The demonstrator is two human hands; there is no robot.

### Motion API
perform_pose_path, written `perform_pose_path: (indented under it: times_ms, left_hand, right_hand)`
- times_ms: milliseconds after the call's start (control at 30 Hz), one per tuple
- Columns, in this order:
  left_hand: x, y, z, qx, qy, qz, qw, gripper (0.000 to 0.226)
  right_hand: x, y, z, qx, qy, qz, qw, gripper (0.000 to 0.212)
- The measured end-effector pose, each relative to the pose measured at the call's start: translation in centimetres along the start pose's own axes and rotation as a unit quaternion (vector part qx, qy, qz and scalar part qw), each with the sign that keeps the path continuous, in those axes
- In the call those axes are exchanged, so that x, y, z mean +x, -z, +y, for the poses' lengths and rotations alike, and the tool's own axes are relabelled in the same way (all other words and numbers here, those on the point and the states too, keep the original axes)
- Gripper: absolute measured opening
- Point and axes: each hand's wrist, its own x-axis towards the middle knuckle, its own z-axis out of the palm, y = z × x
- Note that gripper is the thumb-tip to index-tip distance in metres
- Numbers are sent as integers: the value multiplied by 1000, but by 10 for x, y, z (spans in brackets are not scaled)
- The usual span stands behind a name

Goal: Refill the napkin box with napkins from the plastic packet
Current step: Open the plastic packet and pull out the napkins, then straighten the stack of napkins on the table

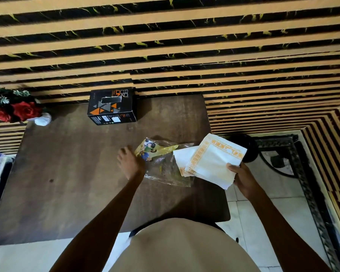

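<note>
A stack of white napkins (214,161) with orange patterned borders is lifted off the table at the right, pinched at its near corner by my right hand (241,178). The clear plastic packet (163,163), with a yellow printed label, lies crumpled on the dark wooden table (71,173) just left of the napkins. My left hand (130,162) rests on the packet's left end, fingers spread. The black napkin box (112,106) with orange triangles stands at the table's far edge, its top slot dark, well beyond both hands.
A white vase with red roses (18,110) stands at the table's far left corner. A black round object (243,147) sits on the floor off the table's right edge. A striped black and tan wall rises behind the table.
</note>
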Motion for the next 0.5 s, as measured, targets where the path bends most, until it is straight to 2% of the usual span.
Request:
perform_pose_path:
  times_ms: [33, 100, 200, 300, 400, 500]
  left_hand:
    - [-5, 0, 7, 13, -68, -12, 998, 32]
    - [-18, -5, 27, -34, -120, -114, 986, 15]
    - [-37, -25, 48, -65, -78, -301, 948, 20]
    - [-54, -49, 53, -173, 39, -418, 891, 19]
    - [-59, -67, 57, -254, 114, -417, 865, 29]
    - [-59, -78, 67, -263, 148, -400, 865, 36]
  right_hand:
    - [0, -1, 2, 2, -5, -1, 1000, 52]
    - [-1, -2, 7, 12, -18, 2, 1000, 53]
    - [0, 0, 17, 38, -34, 20, 999, 47]
    - [-4, 3, 23, 47, -40, 32, 998, 45]
    - [-13, 5, 27, 48, -44, 33, 997, 43]
    - [-22, 9, 36, 36, -47, 28, 998, 39]
